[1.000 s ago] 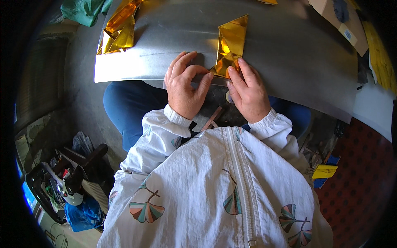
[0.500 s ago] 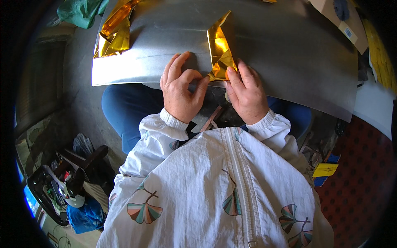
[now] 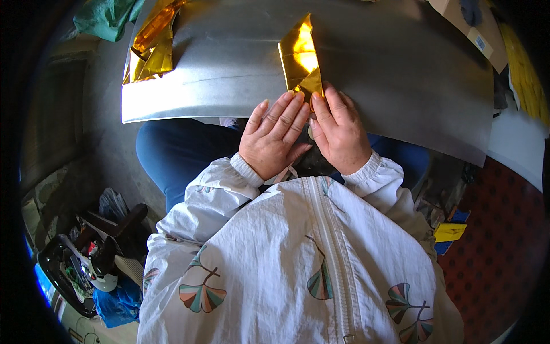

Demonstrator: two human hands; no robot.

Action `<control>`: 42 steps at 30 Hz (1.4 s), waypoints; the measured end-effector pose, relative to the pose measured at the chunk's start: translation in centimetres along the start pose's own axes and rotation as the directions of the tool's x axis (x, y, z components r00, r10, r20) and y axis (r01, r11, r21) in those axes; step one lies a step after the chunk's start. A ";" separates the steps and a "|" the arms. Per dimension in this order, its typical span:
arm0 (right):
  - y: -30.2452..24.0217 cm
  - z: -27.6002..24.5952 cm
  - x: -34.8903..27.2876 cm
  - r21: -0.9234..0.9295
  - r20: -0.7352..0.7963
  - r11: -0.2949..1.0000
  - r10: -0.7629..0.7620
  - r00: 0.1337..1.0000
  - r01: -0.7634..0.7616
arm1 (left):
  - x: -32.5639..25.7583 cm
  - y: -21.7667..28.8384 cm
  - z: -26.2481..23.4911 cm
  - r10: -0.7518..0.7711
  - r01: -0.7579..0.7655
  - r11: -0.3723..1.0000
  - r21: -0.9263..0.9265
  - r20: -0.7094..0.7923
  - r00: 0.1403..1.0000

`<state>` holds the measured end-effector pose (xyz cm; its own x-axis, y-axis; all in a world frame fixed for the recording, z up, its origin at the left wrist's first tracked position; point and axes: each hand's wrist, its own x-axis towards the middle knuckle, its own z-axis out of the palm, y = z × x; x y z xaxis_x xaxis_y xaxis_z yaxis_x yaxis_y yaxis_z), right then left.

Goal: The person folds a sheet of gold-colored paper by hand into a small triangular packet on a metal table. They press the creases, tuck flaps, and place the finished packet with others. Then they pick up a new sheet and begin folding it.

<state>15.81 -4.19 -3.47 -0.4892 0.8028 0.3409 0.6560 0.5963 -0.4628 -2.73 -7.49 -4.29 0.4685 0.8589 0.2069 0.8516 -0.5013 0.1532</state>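
Clutter fills the lower left: black tools point(image 3: 91, 252) and a blue cloth point(image 3: 117, 304) lie on the floor beside the person's knee. Further up, a green cloth point(image 3: 106, 17) sits at the top left corner, and just right of it a crumpled heap of gold foil point(image 3: 150, 49) rests on the left end of a grey metal sheet point(image 3: 229, 69) that spans the person's lap. Nothing lies between the hands and the folded gold paper point(image 3: 301, 57), which sits on the sheet near its middle, just beyond the fingertips. The left hand point(image 3: 274, 137) lies flat with fingers stretched out together, its tips close to the paper's near left edge; whether they touch it cannot be told. The right hand point(image 3: 339, 132) is just beside it, fingers also extended, its fingertips pressing on the paper's near corner. The paper is folded to a pointed shape, its long axis running away from the person, tip pointing to the far edge. At the far right lie a cardboard piece point(image 3: 467, 26) and yellow sheets point(image 3: 521, 69).
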 end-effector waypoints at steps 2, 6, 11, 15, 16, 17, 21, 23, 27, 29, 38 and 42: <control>0.0 0.0 -0.1 0.003 0.010 1.000 -0.002 1.000 0.002 | -0.2 0.3 0.3 -0.013 0.013 1.000 0.018 -0.014 1.000; 0.0 0.0 -0.2 -0.030 0.032 0.999 -0.011 0.999 0.012 | -0.1 0.9 0.5 -0.041 0.042 0.999 0.031 -0.030 0.999; 0.2 0.0 -0.2 -0.057 0.043 0.997 -0.044 0.998 0.047 | -0.8 0.9 -1.2 -0.136 0.134 0.981 -0.140 -0.007 0.991; 0.2 0.0 -0.3 -0.062 0.057 0.997 -0.045 0.997 0.048 | -1.7 -1.2 -2.7 -0.342 0.304 0.923 -0.236 -0.138 0.930; 0.2 0.0 -0.3 -0.064 0.065 0.997 -0.045 0.997 0.049 | -1.6 -1.8 -2.7 -0.380 0.332 0.914 -0.234 -0.206 0.902; 0.2 0.1 -0.2 -0.065 0.048 0.995 -0.067 0.997 0.070 | -1.5 -2.0 -2.7 -0.401 0.328 0.905 -0.271 -0.287 0.870; 0.2 0.0 -0.3 -0.074 0.067 0.995 -0.055 0.996 0.060 | -1.3 -0.9 -3.5 -0.543 0.429 0.632 -0.645 0.025 0.839; 0.2 0.0 -0.4 -0.089 0.078 0.994 -0.056 0.995 0.063 | -1.1 0.5 -3.8 -0.630 0.504 0.347 -0.791 0.202 0.750; 0.4 -0.1 -0.3 -0.101 0.091 0.991 -0.076 0.993 0.085 | -0.7 1.6 -3.5 -0.685 0.510 -0.084 -0.856 0.422 0.594; 0.5 -0.3 -0.3 -0.089 0.104 0.991 -0.086 0.991 0.095 | -0.5 1.1 -3.0 -0.728 0.425 -0.074 -0.902 0.340 0.595; 0.1 -0.2 0.2 -0.054 0.043 0.996 -0.074 0.996 0.076 | 1.0 0.0 -2.6 -0.609 0.439 0.448 -0.779 0.094 0.787; 0.0 -0.2 0.6 -0.091 0.087 0.992 -0.081 0.993 0.089 | 1.4 -0.7 -3.4 -0.496 0.421 0.664 -0.618 0.057 0.866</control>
<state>15.63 -3.73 -3.12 -0.5889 0.7485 0.3048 0.6592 0.6631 -0.3546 -3.49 -6.28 -0.85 -0.0035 0.9989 0.0478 0.6169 -0.0354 0.7863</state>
